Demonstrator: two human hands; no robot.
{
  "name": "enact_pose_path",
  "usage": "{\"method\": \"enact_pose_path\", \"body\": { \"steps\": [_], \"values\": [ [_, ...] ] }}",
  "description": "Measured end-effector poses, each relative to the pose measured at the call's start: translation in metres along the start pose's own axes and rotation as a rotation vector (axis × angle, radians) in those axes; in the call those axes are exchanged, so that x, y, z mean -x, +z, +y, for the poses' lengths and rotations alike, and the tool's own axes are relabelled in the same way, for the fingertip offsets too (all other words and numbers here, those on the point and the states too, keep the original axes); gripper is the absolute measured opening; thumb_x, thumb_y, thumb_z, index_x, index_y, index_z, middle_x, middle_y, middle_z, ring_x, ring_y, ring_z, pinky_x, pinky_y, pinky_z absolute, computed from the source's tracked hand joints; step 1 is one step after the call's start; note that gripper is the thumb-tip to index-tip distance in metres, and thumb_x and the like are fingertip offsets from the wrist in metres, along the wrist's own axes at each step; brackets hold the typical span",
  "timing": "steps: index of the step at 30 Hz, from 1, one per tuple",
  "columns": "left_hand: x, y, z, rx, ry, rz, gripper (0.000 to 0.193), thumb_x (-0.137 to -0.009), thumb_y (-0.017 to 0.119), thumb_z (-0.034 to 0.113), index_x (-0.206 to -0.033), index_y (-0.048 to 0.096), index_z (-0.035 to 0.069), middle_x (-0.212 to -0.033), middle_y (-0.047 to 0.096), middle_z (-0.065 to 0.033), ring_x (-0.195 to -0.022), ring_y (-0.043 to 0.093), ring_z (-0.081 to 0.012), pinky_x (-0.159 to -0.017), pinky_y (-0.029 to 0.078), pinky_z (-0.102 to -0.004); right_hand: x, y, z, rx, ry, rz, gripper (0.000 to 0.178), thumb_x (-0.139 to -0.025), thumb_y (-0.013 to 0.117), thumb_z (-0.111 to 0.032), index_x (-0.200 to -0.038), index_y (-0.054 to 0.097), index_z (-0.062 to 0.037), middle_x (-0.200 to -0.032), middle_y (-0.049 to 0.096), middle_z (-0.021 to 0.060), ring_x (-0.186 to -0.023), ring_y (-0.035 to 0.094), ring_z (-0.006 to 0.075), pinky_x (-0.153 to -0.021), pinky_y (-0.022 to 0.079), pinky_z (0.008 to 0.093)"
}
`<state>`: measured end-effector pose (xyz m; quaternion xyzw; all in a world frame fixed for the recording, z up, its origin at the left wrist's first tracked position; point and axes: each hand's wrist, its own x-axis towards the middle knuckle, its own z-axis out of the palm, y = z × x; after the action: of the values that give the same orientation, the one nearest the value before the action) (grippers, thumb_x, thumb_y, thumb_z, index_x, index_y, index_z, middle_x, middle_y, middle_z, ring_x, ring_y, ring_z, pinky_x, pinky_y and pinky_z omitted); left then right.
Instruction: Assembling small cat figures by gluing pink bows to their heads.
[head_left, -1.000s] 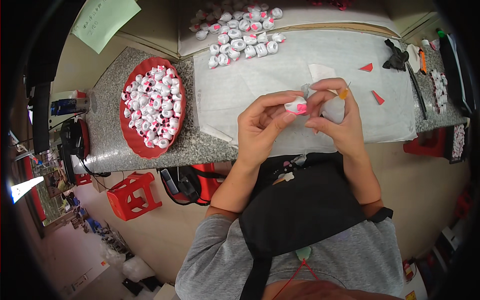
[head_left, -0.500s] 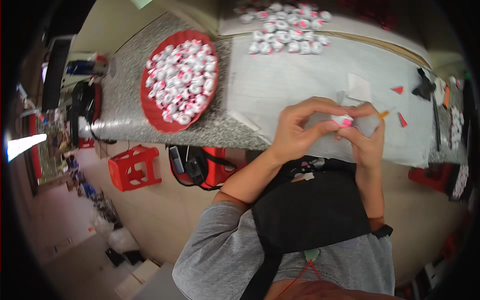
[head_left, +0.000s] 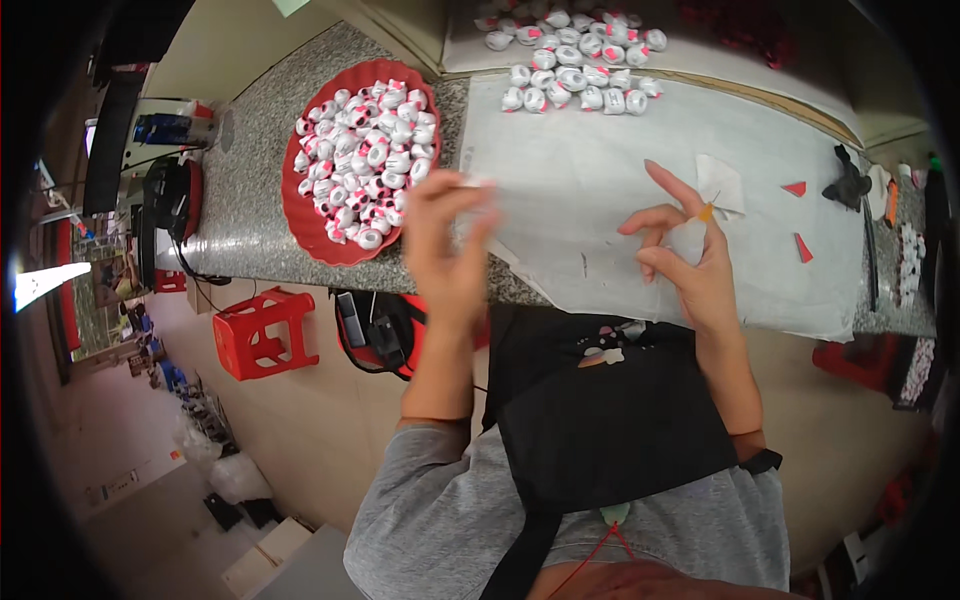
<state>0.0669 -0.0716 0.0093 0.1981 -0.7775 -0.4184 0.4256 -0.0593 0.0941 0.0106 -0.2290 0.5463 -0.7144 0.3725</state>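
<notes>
My left hand is blurred beside the right rim of a red scalloped bowl. Its fingertips pinch a small white-and-pink piece, smeared by the motion. Many similar rounded white-and-pink pieces fill the bowl. Over the white sheet, my right hand holds a small translucent squeeze bottle with an orange tip and a thin needle pointing up and away. Thumb and palm keep the bottle in place, while the index finger stretches out to the left.
Rows of the white-and-pink pieces stand at the sheet's far edge. A folded white tissue and red triangular scraps lie to the right, near a black crumpled thing. Below the counter are a red stool and a bag.
My hands have parted. The left has swung left toward the red bowl with the white-and-pink piece. The right stays over the sheet, its index finger now extended and the bottle more exposed.
</notes>
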Motion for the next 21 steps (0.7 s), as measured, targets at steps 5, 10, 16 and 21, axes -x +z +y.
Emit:
{"method": "enact_pose_path", "body": {
  "steps": [5,10,16,21],
  "values": [
    [-0.035,-0.028,-0.007,-0.590,0.135,-0.013,0.031,-0.062,0.060,0.001,-0.092,0.055,0.006,-0.091,0.048,-0.0102,-0.085,0.045,-0.0224,-0.074,0.035,-0.0306,0.005,-0.023,-0.002,0.172,-0.110,0.175,0.050,-0.063,0.050,0.000,-0.110,0.033,-0.0002,-0.089,0.043,0.0082,-0.058,0.040,0.0088,-0.045,0.033,0.0170],
    [-0.061,0.068,-0.003,-0.544,0.515,-0.342,0.025,-0.060,0.065,0.017,-0.082,0.057,0.007,-0.081,0.052,-0.0055,-0.080,0.046,-0.0223,-0.069,0.035,-0.0319,0.017,-0.034,-0.010,-0.053,-0.172,0.143,0.027,-0.069,0.044,-0.002,-0.094,0.036,-0.0009,-0.096,0.037,0.0098,-0.071,0.044,0.0136,-0.048,0.042,0.0221],
    [-0.072,0.128,-0.016,-0.862,0.635,-0.404,0.031,-0.052,0.068,0.023,-0.076,0.055,0.007,-0.075,0.050,-0.0039,-0.075,0.045,-0.0193,-0.064,0.031,-0.0305,0.032,-0.039,-0.019,0.066,-0.198,0.193,0.027,-0.071,0.045,-0.005,-0.097,0.039,0.0018,-0.099,0.037,0.0109,-0.079,0.046,0.0159,-0.051,0.045,0.0251],
    [-0.056,0.109,0.010,-0.355,0.378,-0.488,0.025,-0.061,0.063,0.009,-0.083,0.055,0.003,-0.083,0.053,-0.0065,-0.077,0.052,-0.0205,-0.067,0.038,-0.0289,0.036,-0.045,-0.030,0.145,-0.233,0.249,0.028,-0.071,0.047,-0.007,-0.097,0.041,0.0029,-0.100,0.038,0.0115,-0.080,0.046,0.0181,-0.052,0.045,0.0272]
  ]
}}
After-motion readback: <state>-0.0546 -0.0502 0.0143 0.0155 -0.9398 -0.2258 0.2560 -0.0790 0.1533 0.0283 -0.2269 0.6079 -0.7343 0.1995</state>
